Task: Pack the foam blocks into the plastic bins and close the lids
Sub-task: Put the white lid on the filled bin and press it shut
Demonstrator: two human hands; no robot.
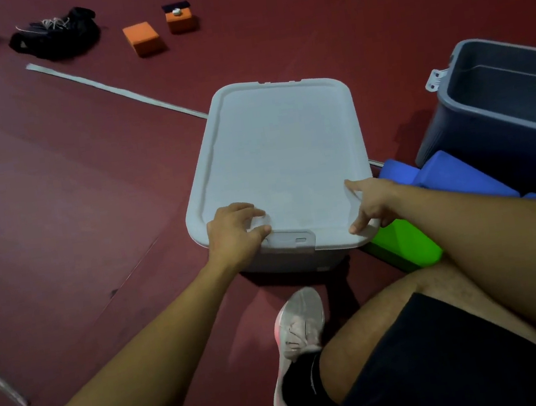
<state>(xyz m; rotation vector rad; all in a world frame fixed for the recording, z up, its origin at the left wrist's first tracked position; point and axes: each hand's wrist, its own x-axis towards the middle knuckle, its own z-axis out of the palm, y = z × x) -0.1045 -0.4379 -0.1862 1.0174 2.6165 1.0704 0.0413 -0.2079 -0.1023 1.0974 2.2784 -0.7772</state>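
A white plastic bin (pixel 289 263) stands on the red floor in front of me with its white lid (pixel 280 153) lying flat on top. My left hand (pixel 232 232) grips the lid's near edge with curled fingers, the thumb beside the grey front latch (pixel 294 240). My right hand (pixel 373 201) rests on the near right corner, index finger and thumb stretched out on the lid. A green foam block (pixel 407 245) lies by the bin's right side, and blue foam blocks (pixel 455 176) lie behind it. Two orange foam blocks (pixel 142 37) sit far back on the floor.
An open grey bin (pixel 489 123) with a white side latch stands at the right. A black bag with shoes (pixel 57 34) lies at the back left. A pale tape line (pixel 105 88) crosses the floor. My shoe (pixel 299 336) and knee are just below the white bin.
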